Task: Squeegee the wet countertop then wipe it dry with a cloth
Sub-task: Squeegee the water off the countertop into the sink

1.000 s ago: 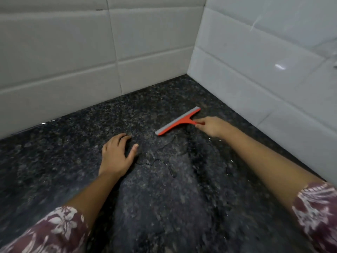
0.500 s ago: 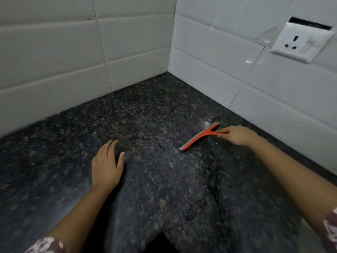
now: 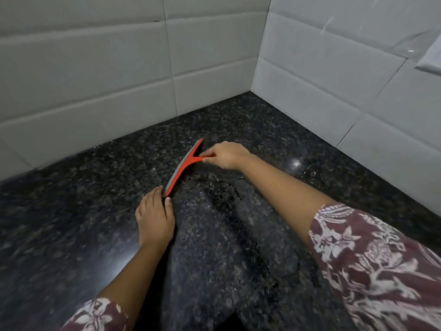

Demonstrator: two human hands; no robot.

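Squeegee (image 3: 183,167) now sits much nearer the middle of the countertop (image 3: 238,235), swung round from where it lay half a second ago: its blade runs steeply from the far tip down toward me, no longer slanting off to the right by the side wall. My right hand (image 3: 226,155) is pinched on the short orange handle, thumb and fingers closed tight around it, same grip as before, only the arm now reaches across further to the left. My left hand (image 3: 155,219) has changed too; earlier it lay flat and apart from the tool, and now its fingers (image 3: 156,194) touch the near end of the blade, thumb on one side, the rest on the other, loosely closed around that tip. The blade edge rests on the dark speckled stone. Streaks and a wet sheen show on the surface just right of the blade and down toward me. White tiled walls (image 3: 95,80) meet in the corner beyond. The socket plate seen a moment ago has slipped almost out of view at the right edge.
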